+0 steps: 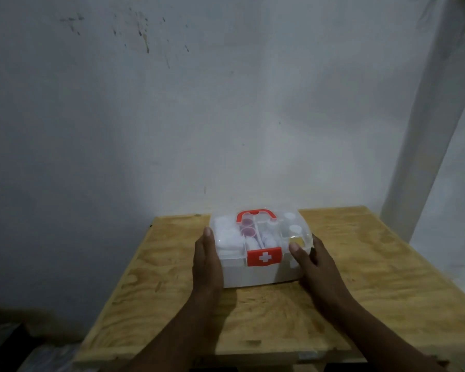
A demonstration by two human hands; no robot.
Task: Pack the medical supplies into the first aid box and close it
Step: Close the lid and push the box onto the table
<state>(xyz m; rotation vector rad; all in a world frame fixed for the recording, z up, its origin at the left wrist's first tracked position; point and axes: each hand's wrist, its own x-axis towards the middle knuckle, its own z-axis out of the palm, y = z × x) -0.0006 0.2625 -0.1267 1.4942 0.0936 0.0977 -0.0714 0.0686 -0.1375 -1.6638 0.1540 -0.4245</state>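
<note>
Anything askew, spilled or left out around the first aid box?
Nothing stands out. The white first aid box with clear lid sits level on the plywood table, red cross-marked latch down, supplies inside, left hand and right hand against its sides.

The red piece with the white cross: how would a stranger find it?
Find the wooden table against the white wall, then the clear-lidded first aid box on it. In the middle of the box's near face sits the red clasp; unlike the arched red handle on top, it is flat and bears a white cross.
</note>
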